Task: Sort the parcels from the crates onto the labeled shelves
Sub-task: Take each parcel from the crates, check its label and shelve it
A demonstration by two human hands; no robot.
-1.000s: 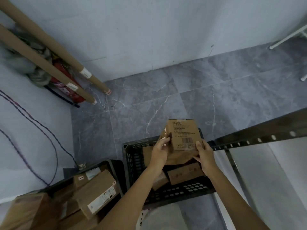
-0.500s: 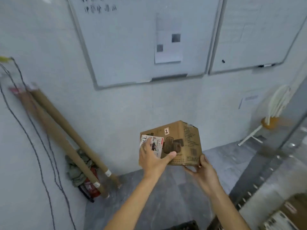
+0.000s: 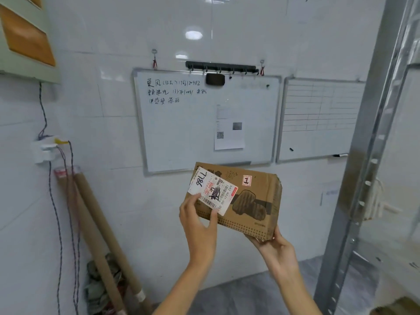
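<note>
you've got the box up at chest height by the whiteboard. left hand pinches its label corner, right hand cups under the far bottom corner. looks light, stiff cardboard, so grip the edges.

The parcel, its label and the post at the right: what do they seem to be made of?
Parcel: brown cardboard, matte, with a dented corner and printed faces. Label: white paper, probably adhesive, with barcodes and handwriting. Post: grey metal, likely galvanised steel, with a dull sheen and punched holes.
</note>
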